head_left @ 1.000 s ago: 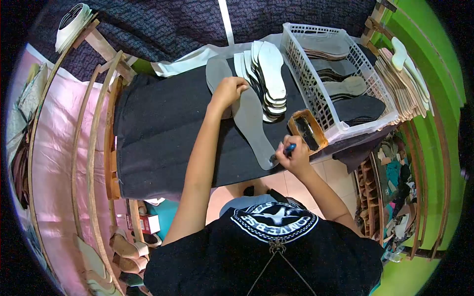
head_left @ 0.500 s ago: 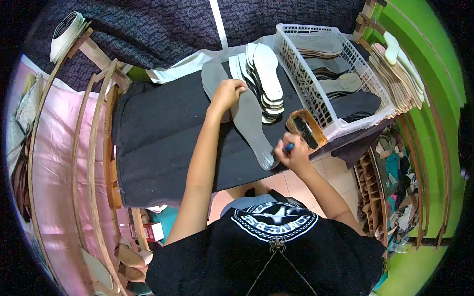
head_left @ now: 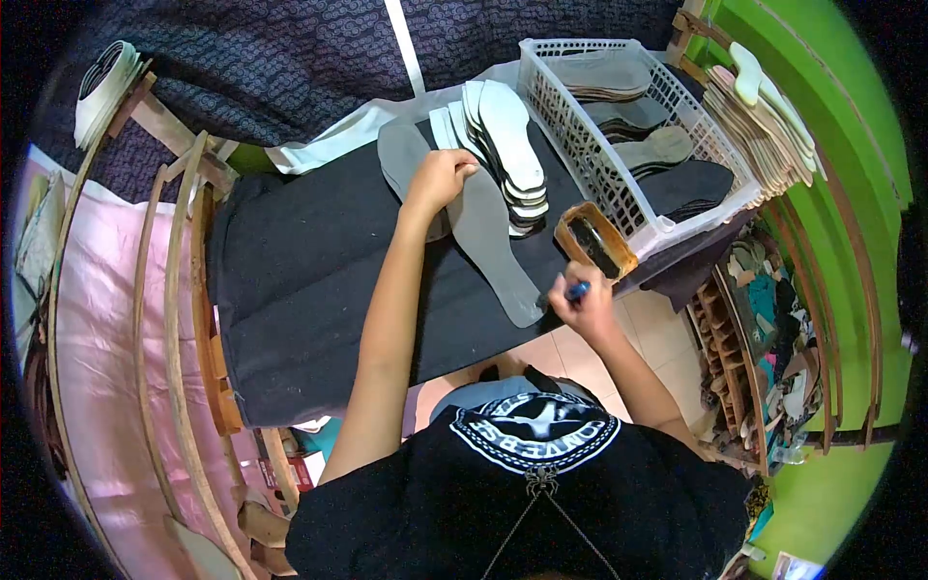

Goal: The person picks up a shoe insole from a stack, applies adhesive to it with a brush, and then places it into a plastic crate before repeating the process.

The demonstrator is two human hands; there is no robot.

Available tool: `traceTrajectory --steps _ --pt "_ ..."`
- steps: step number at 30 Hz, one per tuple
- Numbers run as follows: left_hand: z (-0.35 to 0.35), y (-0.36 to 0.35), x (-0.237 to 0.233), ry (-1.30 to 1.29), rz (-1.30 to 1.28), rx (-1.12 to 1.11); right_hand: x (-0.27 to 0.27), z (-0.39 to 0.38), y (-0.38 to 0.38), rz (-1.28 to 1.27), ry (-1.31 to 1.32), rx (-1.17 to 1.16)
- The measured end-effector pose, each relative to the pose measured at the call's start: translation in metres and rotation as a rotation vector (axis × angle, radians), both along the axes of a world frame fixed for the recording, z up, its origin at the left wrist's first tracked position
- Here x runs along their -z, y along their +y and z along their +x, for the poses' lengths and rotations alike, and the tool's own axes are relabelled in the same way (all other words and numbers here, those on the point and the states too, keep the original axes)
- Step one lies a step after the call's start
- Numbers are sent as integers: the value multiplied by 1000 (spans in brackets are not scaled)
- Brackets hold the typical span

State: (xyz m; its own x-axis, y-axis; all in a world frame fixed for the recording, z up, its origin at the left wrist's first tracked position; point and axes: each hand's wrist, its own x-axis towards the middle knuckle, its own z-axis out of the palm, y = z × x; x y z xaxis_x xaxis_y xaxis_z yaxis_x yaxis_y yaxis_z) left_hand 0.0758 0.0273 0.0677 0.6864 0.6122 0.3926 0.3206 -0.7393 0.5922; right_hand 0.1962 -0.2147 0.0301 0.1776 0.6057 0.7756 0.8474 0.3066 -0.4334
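Note:
My left hand has its fingers closed at the upper edge of a grey insole lying slantwise on the black-covered table. Another grey insole shows past that hand, partly hidden beneath it. In my right hand is a small brush with a blue handle, held at the near, narrow end of the first insole. Its tip is dark and right at the insole's edge. Just beyond that hand stands an open brownish tub with dark contents. A fanned stack of white insoles lies beside the grey one.
A white plastic basket at the right holds several stacks of insoles. Beyond it hangs a row of beige insoles. Curved wooden rails run along the left, and a cluttered rack stands low at the right.
My right hand has moved slightly right with the brush, toward the insole's edge. The whitish wet patch on the insole's near end looks fainter. My left hand keeps its place on the insole.

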Motion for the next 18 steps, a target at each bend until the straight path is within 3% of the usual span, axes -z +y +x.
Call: traceTrajectory --steps 2,8,10,15,18 --pt "-1 -2 -3 -11 7 7 -4 -2 -19 -89 -9 29" --pt "-1 0 0 -52 -1 21 -10 -15 -1 119 170 21" --pt "-1 0 -2 -57 -16 35 -4 -20 8 60 66 2" --pt "-5 2 -2 -82 -23 35 7 -21 -17 -6 183 53" --pt "-9 2 -10 -105 -33 49 6 -21 -37 48 189 238"
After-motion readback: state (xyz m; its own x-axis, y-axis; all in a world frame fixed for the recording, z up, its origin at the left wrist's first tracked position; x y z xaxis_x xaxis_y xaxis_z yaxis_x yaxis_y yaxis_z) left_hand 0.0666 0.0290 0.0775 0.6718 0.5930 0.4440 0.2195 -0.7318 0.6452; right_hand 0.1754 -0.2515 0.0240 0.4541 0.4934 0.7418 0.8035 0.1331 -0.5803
